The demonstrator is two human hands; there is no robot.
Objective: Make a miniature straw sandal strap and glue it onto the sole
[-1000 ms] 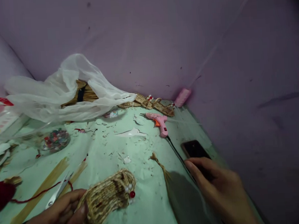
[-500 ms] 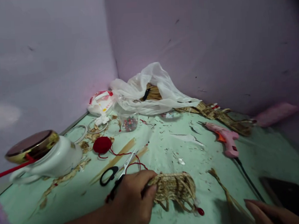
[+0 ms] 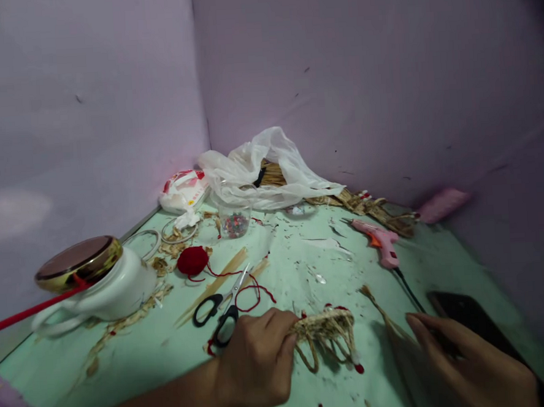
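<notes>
My left hand (image 3: 263, 359) is closed round one end of a small woven straw band (image 3: 328, 328). Loose straw loops hang below the band, and red bits show along its top edge and at its lower right corner. Under and behind that hand lie black-handled scissors (image 3: 220, 305), blades partly apart. My right hand (image 3: 477, 360) is at the lower right, thumb and fingertips pressed together. Whatever lies between those fingers cannot be made out. Just left of them a straw strand (image 3: 380, 310) with a frayed tip runs down the table.
A pink glue gun (image 3: 379, 240) and a dark phone (image 3: 460, 312) lie on the right. A red yarn ball (image 3: 192, 260) sits near a white cup (image 3: 120, 286) with a gold-rimmed lid. Farther back are a bead cup (image 3: 235, 223) and a white plastic bag (image 3: 270, 173).
The view has shifted, so table things appear farther left at the right side. My right hand has come up and farther into view. The straw band has tilted, its top edge now more toward me.
</notes>
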